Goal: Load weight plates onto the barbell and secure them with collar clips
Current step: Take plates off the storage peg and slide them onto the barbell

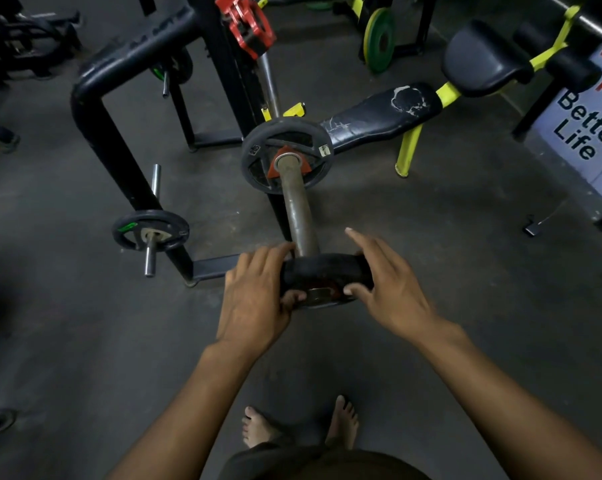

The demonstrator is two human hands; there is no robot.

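A: Start with the big stuff. What sits around the barbell?

B: The black rack frames the left, with a small plate parked on one of its storage pegs. A worn black bench with yellow legs lies beyond, to the right. The barbell sleeve runs toward the viewer, and one black plate already sits far up it with a red piece at its hub. A red collar clip hangs on the upright at the top, well apart from both hands.

A: And the plate being loaded?

B: A second small black plate is at the near tip of the sleeve, seemingly just threaded on. The left hand has its fingers wrapped around the plate's left edge; the right hand pinches the right edge between thumb and curled fingers, index finger lifted off.

A: What could go wrong?

B: If the plate tilts, I'd guess its bore binds on the sleeve. With only the tip engaged, a slack grip could let it slide back off, and bare feet stand right below.

A: Anything blocking the way?

B: The sleeve between the two plates looks bare. The rack's foot lies just left, close to the left hand.
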